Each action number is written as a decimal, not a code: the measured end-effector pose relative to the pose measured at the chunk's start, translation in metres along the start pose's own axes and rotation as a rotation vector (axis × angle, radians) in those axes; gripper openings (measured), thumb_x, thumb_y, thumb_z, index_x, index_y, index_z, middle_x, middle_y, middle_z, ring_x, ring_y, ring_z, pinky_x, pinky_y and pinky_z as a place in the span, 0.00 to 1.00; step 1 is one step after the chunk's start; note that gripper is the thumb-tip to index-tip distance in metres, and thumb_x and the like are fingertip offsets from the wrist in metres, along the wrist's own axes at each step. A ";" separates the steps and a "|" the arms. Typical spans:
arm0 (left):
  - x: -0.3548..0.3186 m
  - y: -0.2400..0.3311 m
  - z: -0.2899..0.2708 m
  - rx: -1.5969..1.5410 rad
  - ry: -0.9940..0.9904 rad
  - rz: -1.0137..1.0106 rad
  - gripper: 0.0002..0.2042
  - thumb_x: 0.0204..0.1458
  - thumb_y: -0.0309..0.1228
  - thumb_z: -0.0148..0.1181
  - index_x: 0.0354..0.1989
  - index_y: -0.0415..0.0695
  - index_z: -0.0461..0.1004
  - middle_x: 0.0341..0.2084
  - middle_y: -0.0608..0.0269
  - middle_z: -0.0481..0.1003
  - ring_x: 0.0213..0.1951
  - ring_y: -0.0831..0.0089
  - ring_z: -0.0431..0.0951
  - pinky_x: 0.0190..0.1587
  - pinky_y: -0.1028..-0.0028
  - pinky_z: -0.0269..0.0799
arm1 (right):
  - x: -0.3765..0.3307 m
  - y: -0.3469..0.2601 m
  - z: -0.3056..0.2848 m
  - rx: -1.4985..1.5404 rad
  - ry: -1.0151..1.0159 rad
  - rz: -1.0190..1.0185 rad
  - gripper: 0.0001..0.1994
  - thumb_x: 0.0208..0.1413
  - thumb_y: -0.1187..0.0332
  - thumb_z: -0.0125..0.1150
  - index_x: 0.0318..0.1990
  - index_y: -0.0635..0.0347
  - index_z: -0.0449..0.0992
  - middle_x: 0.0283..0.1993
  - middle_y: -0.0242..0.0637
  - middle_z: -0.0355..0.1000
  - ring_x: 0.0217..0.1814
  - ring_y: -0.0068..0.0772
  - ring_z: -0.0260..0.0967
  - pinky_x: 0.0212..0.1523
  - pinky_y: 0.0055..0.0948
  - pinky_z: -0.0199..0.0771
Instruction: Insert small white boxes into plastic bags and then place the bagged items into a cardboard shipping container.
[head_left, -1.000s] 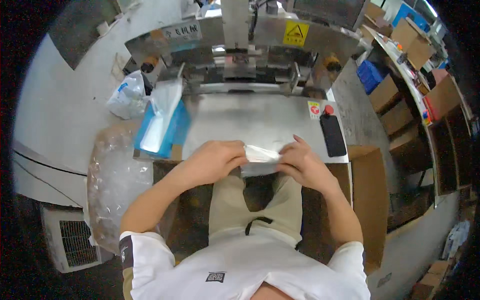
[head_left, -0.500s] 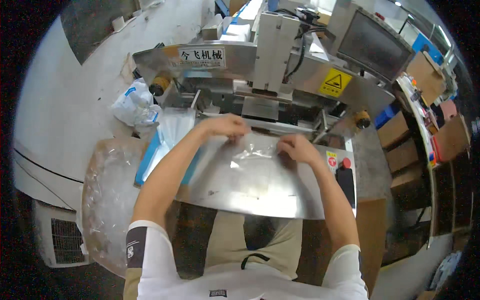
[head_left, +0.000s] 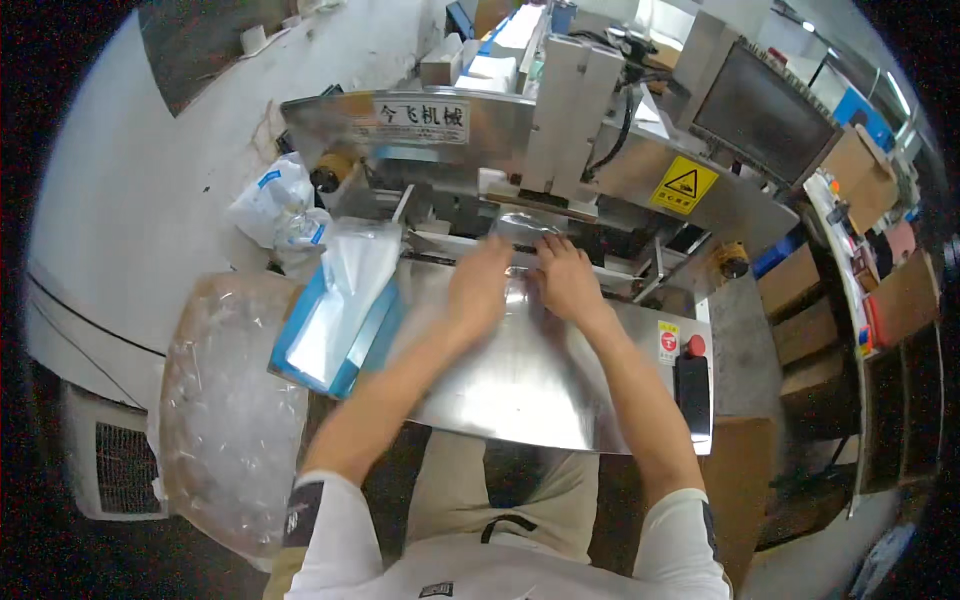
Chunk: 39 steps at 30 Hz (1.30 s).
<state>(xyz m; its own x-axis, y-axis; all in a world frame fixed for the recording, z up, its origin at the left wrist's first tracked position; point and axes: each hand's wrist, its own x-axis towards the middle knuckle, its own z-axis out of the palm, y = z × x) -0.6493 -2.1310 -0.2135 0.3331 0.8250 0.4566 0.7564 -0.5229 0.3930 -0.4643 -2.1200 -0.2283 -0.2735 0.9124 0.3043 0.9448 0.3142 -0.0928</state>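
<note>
A clear plastic bag (head_left: 530,228) lies at the slot of the steel machine, below its upright press head (head_left: 567,115). My right hand (head_left: 570,280) is over the slot's front edge. Its fingers stretch forward, tips resting on the bag's near part. Just to the left is my left hand (head_left: 480,285), smeared by motion and close to the bag, so its grip does not show. Beneath both forearms spreads the shiny steel work plate (head_left: 510,390). A blue box (head_left: 365,340) with a stack of clear bags (head_left: 350,285) stands left of the plate.
At the plate's right sits a red push button (head_left: 695,346) on a black housing. A carton lined with clear plastic (head_left: 235,400) is at the left, below a white plastic bundle (head_left: 280,205). A monitor (head_left: 765,115) hangs at the upper right, near shelves with cartons (head_left: 800,290).
Both hands have moved forward from over the plate to the machine's slot, carrying the clear bag there. My right fingers, pinched earlier, now stretch out. The whole view has shifted slightly.
</note>
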 end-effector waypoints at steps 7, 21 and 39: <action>-0.158 0.043 0.000 0.005 -0.046 0.026 0.29 0.57 0.47 0.56 0.59 0.35 0.66 0.60 0.40 0.64 0.65 0.47 0.60 0.66 0.44 0.49 | 0.003 -0.004 -0.002 0.128 0.064 -0.042 0.24 0.57 0.63 0.59 0.58 0.67 0.68 0.63 0.56 0.64 0.65 0.57 0.62 0.62 0.47 0.64; -0.161 0.049 -0.002 -0.037 -0.100 0.004 0.28 0.59 0.45 0.54 0.59 0.35 0.65 0.59 0.43 0.65 0.65 0.48 0.59 0.67 0.43 0.47 | 0.006 -0.005 -0.012 0.094 0.137 -0.017 0.22 0.62 0.59 0.53 0.57 0.66 0.66 0.56 0.53 0.69 0.59 0.55 0.66 0.59 0.54 0.64; -0.161 0.042 -0.005 -0.172 0.241 -0.177 0.35 0.57 0.41 0.58 0.65 0.30 0.51 0.64 0.30 0.53 0.67 0.34 0.49 0.68 0.41 0.41 | 0.021 -0.008 -0.037 0.011 0.033 0.051 0.22 0.63 0.58 0.51 0.57 0.68 0.66 0.52 0.60 0.72 0.57 0.59 0.67 0.60 0.53 0.62</action>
<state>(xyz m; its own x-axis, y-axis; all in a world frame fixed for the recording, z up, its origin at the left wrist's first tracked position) -0.6742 -2.2868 -0.2668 0.0472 0.8427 0.5363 0.6777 -0.4215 0.6026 -0.4713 -2.1129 -0.1861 -0.2188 0.9181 0.3305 0.9553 0.2706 -0.1191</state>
